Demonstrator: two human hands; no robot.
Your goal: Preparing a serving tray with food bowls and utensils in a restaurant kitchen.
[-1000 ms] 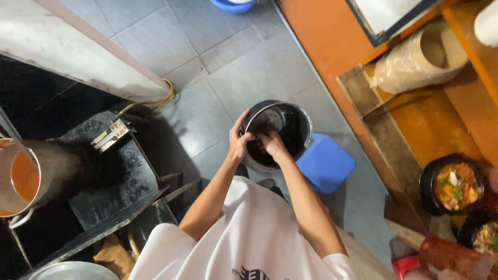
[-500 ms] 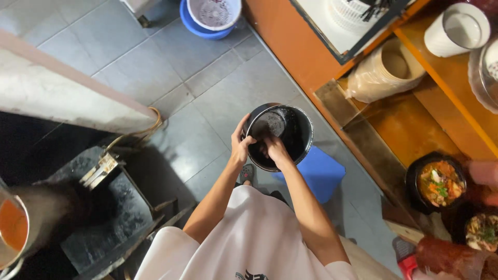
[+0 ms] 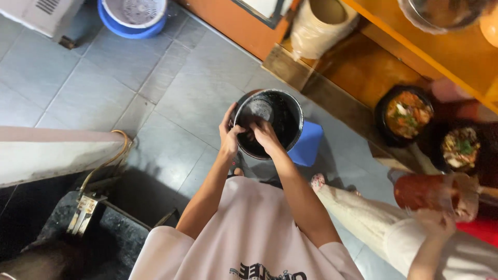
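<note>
Pot-in-hands state unchanged across the last second; what changes is the view. The head camera has swung right and up, so the burner with the orange-broth pot drops out on the left and the shelving side comes in.

- Left hand (image 3: 229,136): closed grip on the near-left rim of the dark metal pot (image 3: 280,111), thumb over the edge, same spot as 1 s ago.
- Right hand (image 3: 265,135): inside the pot, fingers curled against the inner wall near the bottom. Cannot tell if it is clamped on a scrubber or just pressing bare; nothing visible between the fingers. It sits slightly lower in the pot than 0.5 s ago.
- Pot is held off the floor, tilted with its mouth toward the camera, directly above the blue plastic stool (image 3: 306,145). Interior looks dark and wet with a pale patch on the far-left wall.

Read: hands are doing the same rubbing work inside the pot, no release, no set-down.

Newly in view: blue basin with a white strainer (image 3: 136,13) on the tiled floor (image 3: 104,83), well apart from the pot; 2 black bowls of food (image 3: 405,111) on the lower orange shelf; another person's hand (image 3: 436,220) at right near a red-filled container (image 3: 423,191), not touching the pot.
</note>
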